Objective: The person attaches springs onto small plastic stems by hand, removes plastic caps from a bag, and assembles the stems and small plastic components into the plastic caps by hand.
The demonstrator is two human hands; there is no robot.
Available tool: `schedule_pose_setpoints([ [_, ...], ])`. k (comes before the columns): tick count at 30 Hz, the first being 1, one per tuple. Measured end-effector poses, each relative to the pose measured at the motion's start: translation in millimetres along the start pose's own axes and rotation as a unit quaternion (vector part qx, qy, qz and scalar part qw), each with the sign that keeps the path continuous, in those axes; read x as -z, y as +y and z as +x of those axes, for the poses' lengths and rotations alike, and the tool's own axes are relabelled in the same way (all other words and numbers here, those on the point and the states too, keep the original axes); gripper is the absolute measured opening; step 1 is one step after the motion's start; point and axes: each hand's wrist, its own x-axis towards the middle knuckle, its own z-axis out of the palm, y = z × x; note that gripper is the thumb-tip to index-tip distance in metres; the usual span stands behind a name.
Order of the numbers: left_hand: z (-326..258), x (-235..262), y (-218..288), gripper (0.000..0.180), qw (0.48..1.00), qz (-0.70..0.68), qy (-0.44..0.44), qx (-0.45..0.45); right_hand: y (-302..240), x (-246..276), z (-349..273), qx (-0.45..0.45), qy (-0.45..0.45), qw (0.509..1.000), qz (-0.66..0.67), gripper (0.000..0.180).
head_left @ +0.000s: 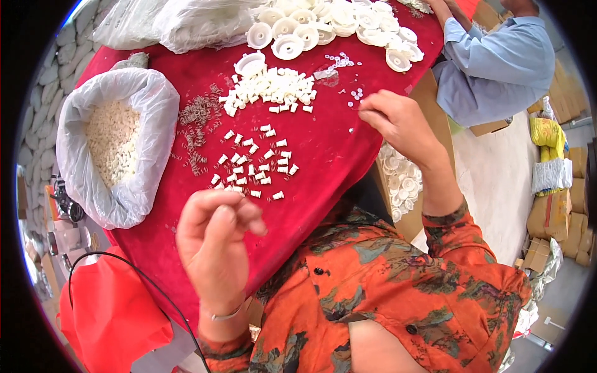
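My left hand (217, 245) is raised at the near edge of the red-covered table, thumb and fingers curled together; anything between them is hidden. Just beyond it lie several small white plastic spools (252, 169), many with a metal spring on one end. My right hand (401, 127) hovers over the table's right edge, fingertips pinched; I cannot make out what they hold. Closest to those fingertips are small clear rings (356, 95) and a tiny bead-like piece (351, 130). A heap of plain white spools (273, 89) lies farther back, beside a pile of loose springs (198, 118).
A plastic-lined sack (115, 143) of small cream pieces stands at left. Large white caps (305, 34) and plastic bags (186, 22) cover the far end. Below my right arm is a carton of white discs (401, 183). Another person (497, 62) sits at far right.
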Motion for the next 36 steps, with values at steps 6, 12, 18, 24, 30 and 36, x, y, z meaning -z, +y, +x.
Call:
schedule_pose_setpoints([
  [6,22,6,43,0.016,0.995,0.098,-0.015,-0.033,3,-33,49,0.078,0.093,0.993,-0.014,0.011],
  [12,67,30,-4,0.016,0.995,-0.057,-0.024,-0.072,60,-26,83,-0.006,0.214,0.971,-0.111,0.013],
  [18,75,44,-46,0.015,0.996,-0.085,-0.025,-0.033,42,-30,101,0.065,0.106,0.992,-0.024,0.013],
  [24,70,45,-53,0.013,0.999,-0.038,-0.025,-0.025,10,-52,115,0.091,0.098,0.99,-0.034,0.014],
  [30,65,41,-54,0.013,0.999,-0.025,-0.022,-0.015,33,-46,167,0.0,0.191,0.967,-0.17,0.021],
  [36,63,41,-56,0.013,1.0,-0.015,-0.025,-0.005,18,-53,177,-0.018,0.126,0.956,-0.264,0.03],
])
